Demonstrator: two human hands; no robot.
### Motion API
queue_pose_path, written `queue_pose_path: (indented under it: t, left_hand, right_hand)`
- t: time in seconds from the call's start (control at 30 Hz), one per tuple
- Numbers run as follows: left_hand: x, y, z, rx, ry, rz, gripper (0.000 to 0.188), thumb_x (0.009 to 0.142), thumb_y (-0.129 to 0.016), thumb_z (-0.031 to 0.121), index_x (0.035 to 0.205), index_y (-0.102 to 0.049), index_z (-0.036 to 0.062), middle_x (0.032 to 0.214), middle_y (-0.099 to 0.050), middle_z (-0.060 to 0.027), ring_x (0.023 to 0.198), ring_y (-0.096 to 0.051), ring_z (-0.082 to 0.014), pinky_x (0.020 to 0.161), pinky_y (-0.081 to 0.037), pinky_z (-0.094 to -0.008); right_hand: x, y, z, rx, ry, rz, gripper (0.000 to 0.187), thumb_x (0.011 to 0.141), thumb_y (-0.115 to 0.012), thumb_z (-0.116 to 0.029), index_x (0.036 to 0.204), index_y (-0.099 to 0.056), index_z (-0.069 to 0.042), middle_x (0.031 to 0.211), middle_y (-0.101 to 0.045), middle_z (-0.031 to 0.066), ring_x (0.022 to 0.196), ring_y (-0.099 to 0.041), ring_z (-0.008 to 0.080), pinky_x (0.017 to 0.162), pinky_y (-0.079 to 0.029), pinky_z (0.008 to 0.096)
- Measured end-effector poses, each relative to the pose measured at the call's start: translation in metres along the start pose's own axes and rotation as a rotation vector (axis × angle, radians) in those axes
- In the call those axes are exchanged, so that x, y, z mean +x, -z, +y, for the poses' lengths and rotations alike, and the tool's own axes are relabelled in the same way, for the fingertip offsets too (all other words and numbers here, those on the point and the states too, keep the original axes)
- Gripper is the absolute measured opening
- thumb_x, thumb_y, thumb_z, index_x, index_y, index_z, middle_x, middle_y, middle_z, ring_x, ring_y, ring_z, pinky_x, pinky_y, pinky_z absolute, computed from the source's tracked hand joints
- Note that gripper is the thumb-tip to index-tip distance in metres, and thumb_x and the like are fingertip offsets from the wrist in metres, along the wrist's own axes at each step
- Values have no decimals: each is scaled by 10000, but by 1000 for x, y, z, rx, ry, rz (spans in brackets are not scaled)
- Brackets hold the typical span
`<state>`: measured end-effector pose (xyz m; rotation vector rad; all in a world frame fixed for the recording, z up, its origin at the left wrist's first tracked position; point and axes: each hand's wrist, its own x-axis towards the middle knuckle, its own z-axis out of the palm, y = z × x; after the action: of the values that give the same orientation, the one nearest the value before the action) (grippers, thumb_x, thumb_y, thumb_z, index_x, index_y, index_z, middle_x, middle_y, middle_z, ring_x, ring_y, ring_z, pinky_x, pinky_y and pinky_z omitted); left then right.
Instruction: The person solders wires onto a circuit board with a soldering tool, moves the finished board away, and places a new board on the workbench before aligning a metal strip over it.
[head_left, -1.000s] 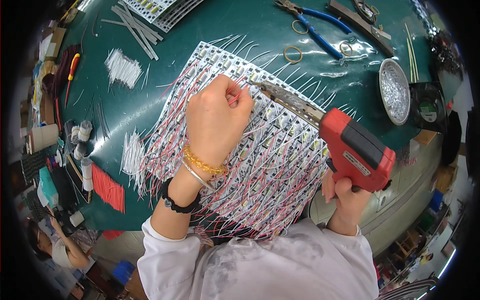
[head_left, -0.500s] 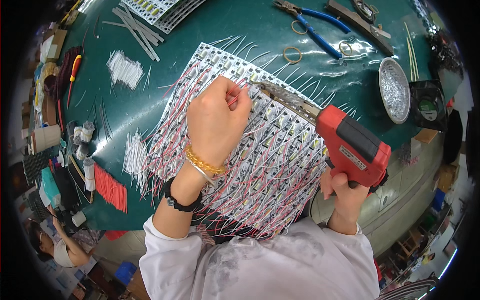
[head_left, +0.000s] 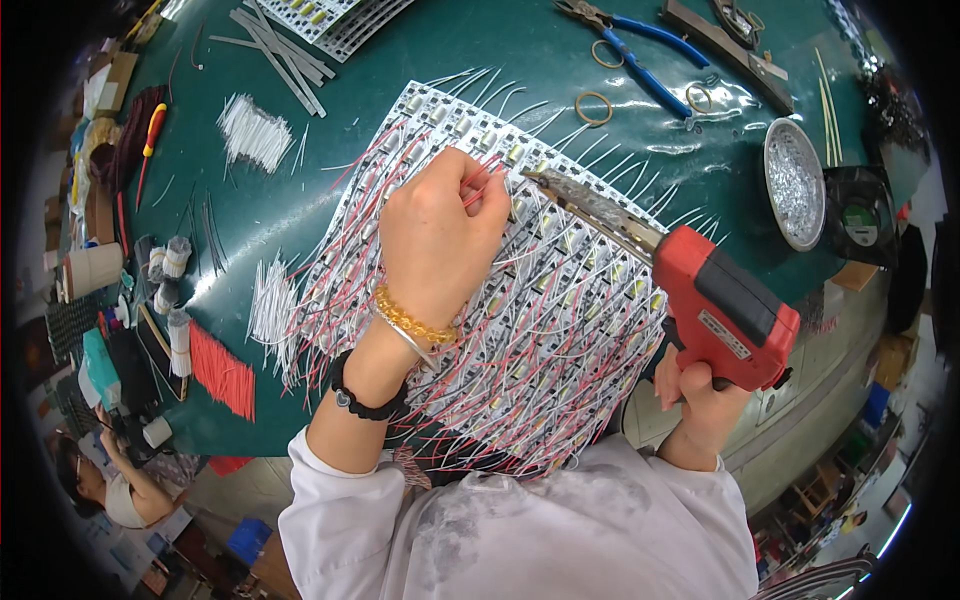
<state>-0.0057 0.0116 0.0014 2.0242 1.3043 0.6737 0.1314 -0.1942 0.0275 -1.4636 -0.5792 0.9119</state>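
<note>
My left hand pinches red wires between thumb and bent fingers, just above a panel of small circuit boards. Many red and white wires trail from the panel across its surface and hang over its near edge. In my right hand is a red and black soldering gun, gripped by its handle. Its long metal nose points left, and the tip sits a little right of my left fingertips, over the panel's far part. Whether the tip touches a board, I cannot tell.
On the green table lie bundles of white wires, red wires, blue-handled pliers and a screwdriver. A metal bowl stands right, beside a black fan. A person sits at the lower left.
The soldering gun has shifted slightly right and toward me, so its tip is farther from my left fingers. My left hand still pinches the red wires; the whole view has moved slightly.
</note>
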Motion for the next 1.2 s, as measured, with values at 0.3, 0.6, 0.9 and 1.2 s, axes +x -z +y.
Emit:
queue_pose_path:
  t: [0.3,0.6,0.9,1.2]
  left_hand:
    - [0,7,0,75,-204,118,107,756,-640,95,723,-586,9,590,-582,-75,487,-534,-167,477,-417,-274]
    - [-12,1,26,-74,-173,4,148,747,-679,69,709,-565,-17,572,-528,-45,502,-439,-65,471,-362,-225]
    - [-10,-11,13,-52,-36,-27,169,760,-643,93,677,-531,-2,578,-538,-48,511,-487,-119,472,-386,-256]
    - [-10,-11,13,-44,-25,-25,163,746,-638,81,664,-507,27,567,-549,-70,487,-559,-178,460,-426,-289]
  right_hand:
    - [1,-11,-4,-34,55,97,746,766,-637,-470,1135,-405,136,471,-425,9,357,-402,86,368,-331,212]
    - [-8,4,-1,-41,120,150,836,756,-578,-553,1133,-374,165,464,-407,10,357,-392,95,370,-335,232]
    - [-9,3,5,-81,63,150,827,717,-593,-587,1088,-429,133,455,-427,8,342,-396,82,351,-324,215]
    - [-6,11,9,-7,-86,48,762,640,-718,-485,1174,-483,6,754,-566,42,512,-495,97,463,-375,235]
